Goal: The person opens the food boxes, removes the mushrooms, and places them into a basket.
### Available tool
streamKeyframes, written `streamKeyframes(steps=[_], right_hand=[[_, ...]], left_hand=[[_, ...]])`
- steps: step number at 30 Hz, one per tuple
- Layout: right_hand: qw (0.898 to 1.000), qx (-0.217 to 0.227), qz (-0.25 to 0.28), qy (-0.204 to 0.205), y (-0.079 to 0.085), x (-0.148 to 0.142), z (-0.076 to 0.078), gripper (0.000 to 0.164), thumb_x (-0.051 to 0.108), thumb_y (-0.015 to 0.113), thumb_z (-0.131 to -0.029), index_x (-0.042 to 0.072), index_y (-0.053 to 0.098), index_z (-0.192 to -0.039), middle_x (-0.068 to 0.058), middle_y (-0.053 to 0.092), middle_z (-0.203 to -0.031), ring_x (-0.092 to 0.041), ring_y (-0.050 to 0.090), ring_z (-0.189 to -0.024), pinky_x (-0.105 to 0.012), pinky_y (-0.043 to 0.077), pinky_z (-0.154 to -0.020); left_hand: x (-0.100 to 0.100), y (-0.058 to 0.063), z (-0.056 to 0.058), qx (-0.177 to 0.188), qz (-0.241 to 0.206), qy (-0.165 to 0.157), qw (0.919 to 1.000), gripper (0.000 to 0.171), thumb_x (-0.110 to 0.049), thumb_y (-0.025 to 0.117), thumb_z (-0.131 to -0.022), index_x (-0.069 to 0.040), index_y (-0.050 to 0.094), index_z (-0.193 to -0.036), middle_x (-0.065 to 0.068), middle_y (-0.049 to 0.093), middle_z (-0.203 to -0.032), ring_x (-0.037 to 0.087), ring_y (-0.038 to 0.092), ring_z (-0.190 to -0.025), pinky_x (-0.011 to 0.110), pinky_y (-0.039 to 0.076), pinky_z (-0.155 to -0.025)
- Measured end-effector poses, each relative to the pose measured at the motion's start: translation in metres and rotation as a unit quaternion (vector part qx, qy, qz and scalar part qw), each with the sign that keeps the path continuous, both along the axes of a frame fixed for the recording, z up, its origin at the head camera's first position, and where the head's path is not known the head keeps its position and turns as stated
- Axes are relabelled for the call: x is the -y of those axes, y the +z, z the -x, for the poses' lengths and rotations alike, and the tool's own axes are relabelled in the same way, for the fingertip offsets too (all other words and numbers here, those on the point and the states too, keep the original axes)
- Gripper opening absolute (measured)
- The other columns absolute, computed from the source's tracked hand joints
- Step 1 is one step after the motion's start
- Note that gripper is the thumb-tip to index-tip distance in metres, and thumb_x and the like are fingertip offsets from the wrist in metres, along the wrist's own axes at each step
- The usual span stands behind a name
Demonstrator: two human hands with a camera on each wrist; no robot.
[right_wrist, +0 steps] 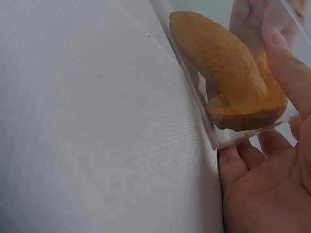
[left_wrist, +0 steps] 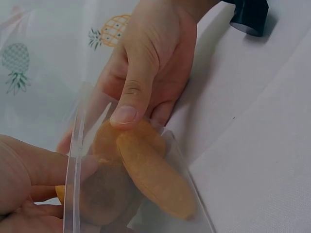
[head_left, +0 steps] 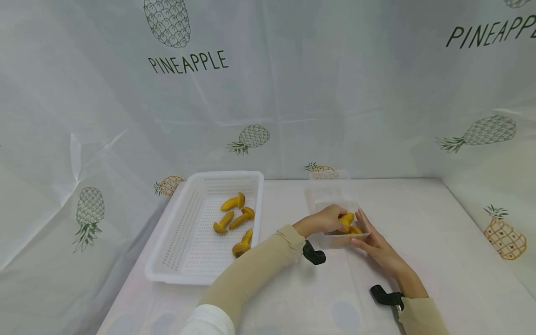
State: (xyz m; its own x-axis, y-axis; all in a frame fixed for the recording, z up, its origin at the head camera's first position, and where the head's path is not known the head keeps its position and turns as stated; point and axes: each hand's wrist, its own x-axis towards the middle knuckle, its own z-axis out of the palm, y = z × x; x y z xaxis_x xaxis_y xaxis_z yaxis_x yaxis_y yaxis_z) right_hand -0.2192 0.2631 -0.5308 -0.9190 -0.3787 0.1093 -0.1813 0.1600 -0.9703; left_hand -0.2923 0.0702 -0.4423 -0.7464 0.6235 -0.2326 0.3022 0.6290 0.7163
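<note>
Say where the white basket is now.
In the head view, the white basket sits on the left of the table, left of the clear box.

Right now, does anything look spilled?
No, nothing stands out. The yellow mushrooms I can see are inside the white basket or the clear box; I see none spilled outside them.

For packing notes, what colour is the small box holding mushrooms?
The box is colourless and transparent, clearest in the left wrist view.

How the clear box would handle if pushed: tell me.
The clear box looks thin-walled and see-through, so it is probably light and slightly flexible. Its straight-sided shape makes rolling unlikely; it would more likely slide. The yellow mushrooms inside look unfastened, so they might shift.
</note>
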Motion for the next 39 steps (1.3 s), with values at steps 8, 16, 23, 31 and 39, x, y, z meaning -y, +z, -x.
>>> streamKeyframes(steps=[8, 16, 23, 31, 39], right_hand=[[1.000, -0.003, -0.004, 0.001, 0.000, -0.001, 0.000, 0.088, 0.006, 0.056, -0.102, 0.020, -0.007, -0.161, -0.020, -0.008, -0.164, -0.051, -0.008, -0.145, -0.006, 0.033, -0.095], [1.000, 0.000, -0.003, 0.000, 0.001, 0.000, -0.002, 0.088, 0.006, 0.057, -0.102, 0.019, -0.008, -0.161, -0.028, -0.007, -0.162, -0.055, -0.006, -0.143, -0.007, 0.034, -0.094], [1.000, -0.001, 0.009, 0.007, 0.001, 0.000, -0.001, 0.088, 0.005, 0.055, -0.102, 0.024, -0.007, -0.161, -0.023, -0.011, -0.163, -0.054, -0.007, -0.144, -0.008, 0.035, -0.096], [1.000, 0.003, -0.004, 0.002, 0.001, 0.000, -0.001, 0.088, 0.007, 0.056, -0.103, 0.025, -0.008, -0.161, -0.022, -0.009, -0.163, -0.056, -0.003, -0.143, -0.007, 0.035, -0.095], [1.000, 0.011, -0.020, -0.005, 0.002, 0.000, -0.001, 0.089, 0.010, 0.057, -0.102, 0.027, -0.008, -0.161, -0.018, -0.007, -0.165, -0.052, -0.005, -0.145, -0.006, 0.032, -0.094]], left_hand=[[0.001, 0.001, 0.001, 0.015, -0.020, 0.002, 0.9997, 0.038, -0.003, 0.074, -0.090, 0.003, 0.064, -0.126, -0.002, 0.060, -0.095, 0.007, 0.050, -0.083, 0.013, 0.044, -0.075], [0.000, 0.009, -0.006, 0.008, 0.001, 0.031, 0.9995, 0.042, -0.006, 0.075, -0.090, 0.003, 0.063, -0.129, 0.002, 0.063, -0.102, 0.008, 0.053, -0.085, 0.013, 0.046, -0.078], [0.003, 0.023, -0.009, 0.030, -0.021, 0.076, 0.9964, 0.056, -0.007, 0.077, -0.088, 0.000, 0.056, -0.140, 0.007, 0.060, -0.135, 0.013, 0.059, -0.113, 0.021, 0.049, -0.095], [0.019, 0.034, -0.006, 0.071, -0.090, 0.081, 0.9901, 0.058, -0.005, 0.077, -0.088, -0.003, 0.055, -0.142, 0.008, 0.059, -0.137, 0.017, 0.059, -0.119, 0.021, 0.051, -0.091], [0.042, 0.047, -0.004, 0.086, -0.125, 0.078, 0.9854, 0.058, -0.008, 0.078, -0.088, -0.007, 0.056, -0.142, 0.006, 0.058, -0.139, 0.017, 0.056, -0.124, 0.027, 0.050, -0.096]])
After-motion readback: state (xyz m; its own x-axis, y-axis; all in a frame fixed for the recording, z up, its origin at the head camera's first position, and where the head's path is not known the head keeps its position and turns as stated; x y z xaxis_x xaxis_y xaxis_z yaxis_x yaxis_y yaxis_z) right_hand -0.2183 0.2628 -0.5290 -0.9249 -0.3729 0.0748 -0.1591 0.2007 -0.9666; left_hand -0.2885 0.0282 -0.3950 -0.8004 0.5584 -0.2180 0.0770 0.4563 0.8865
